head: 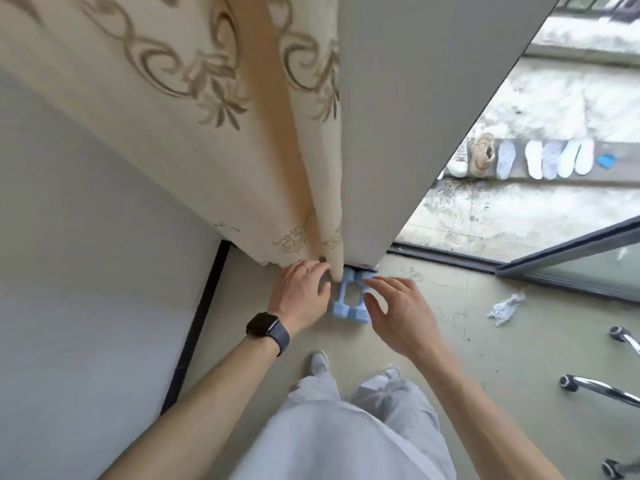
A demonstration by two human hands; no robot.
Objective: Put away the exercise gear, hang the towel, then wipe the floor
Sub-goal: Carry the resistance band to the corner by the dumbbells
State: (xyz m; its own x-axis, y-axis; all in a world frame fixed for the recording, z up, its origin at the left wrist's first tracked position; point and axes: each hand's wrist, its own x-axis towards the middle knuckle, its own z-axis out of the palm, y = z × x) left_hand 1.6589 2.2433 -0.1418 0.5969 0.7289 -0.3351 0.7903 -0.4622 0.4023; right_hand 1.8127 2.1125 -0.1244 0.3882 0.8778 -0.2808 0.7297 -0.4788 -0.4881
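Two light blue dumbbells (pixel 349 299) lie side by side on the floor, against the foot of a grey wall corner. My left hand (pixel 299 292) is just left of them, under the hem of the beige patterned curtain (pixel 207 116), fingers relaxed and touching the cloth. My right hand (pixel 398 306) hovers over the dumbbells' right side with straight fingers and holds nothing. A crumpled pale cloth (pixel 505 308) lies on the floor to the right.
A white wall with a black skirting strip (pixel 197 323) runs along the left. A sliding glass door (pixel 571 268) stands open onto a balcony with a row of shoes (pixel 519 161). Chrome chair legs with castors (pixel 602 389) stand at the right.
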